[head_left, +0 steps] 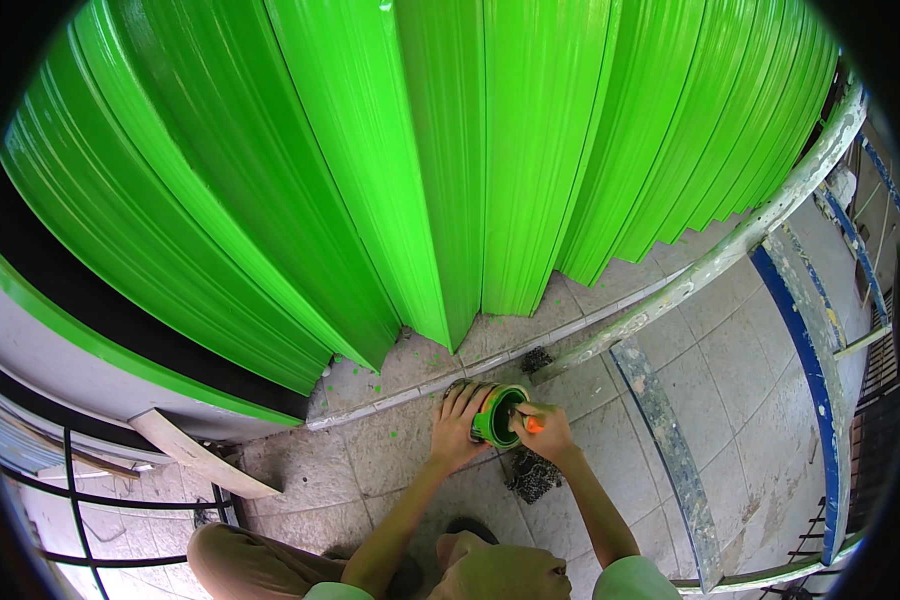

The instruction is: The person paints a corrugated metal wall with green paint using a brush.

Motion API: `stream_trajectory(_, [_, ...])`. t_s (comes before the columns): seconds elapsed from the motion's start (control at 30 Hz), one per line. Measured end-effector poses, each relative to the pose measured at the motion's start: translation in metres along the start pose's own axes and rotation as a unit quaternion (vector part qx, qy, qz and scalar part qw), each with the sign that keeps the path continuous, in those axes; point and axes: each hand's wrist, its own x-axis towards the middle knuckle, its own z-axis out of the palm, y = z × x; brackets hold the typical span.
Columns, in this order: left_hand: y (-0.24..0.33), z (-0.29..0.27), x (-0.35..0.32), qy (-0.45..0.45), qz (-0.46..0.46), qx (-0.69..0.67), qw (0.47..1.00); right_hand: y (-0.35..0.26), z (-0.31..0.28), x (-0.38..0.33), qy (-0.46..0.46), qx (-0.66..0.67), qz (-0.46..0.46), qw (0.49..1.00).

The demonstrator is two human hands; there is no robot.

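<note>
A small round can of green paint (497, 415) stands tilted on the tiled floor just below a bright green folding metal shutter (410, 160). My left hand (458, 425) grips the can's left side and holds it. My right hand (542, 430) is at the can's right rim, closed on an orange-handled brush (532, 424) whose tip goes into the can's dark opening. The brush's bristles are hidden inside the can.
A paint-spattered ladder (730, 330) with blue rails lies on the floor to the right. A dark crumpled rag (532, 476) sits beneath my right wrist. A wooden board (200, 458) and a black metal grille (80, 500) are at lower left. My knee (240, 560) is below.
</note>
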Motion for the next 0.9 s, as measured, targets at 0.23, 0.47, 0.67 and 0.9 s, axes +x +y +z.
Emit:
stream_trajectory(0.23, [-0.003,-0.001,-0.001,0.009,-0.017,-0.03,0.999,-0.021,-0.013,0.004,-0.028,0.02,0.002,0.999])
stream_trajectory(0.47, [-0.018,0.004,-0.013,0.091,-0.035,-0.15,0.984,-0.043,-0.031,0.008,-0.093,0.082,-0.032,0.992])
stream_trajectory(0.67, [-0.023,0.008,-0.021,0.11,-0.093,-0.194,0.97,-0.049,-0.027,0.009,-0.149,0.067,0.031,0.986])
stream_trajectory(0.9, [-0.038,0.021,-0.028,0.128,-0.131,-0.353,0.917,-0.035,-0.005,0.001,-0.08,0.15,-0.043,0.985])
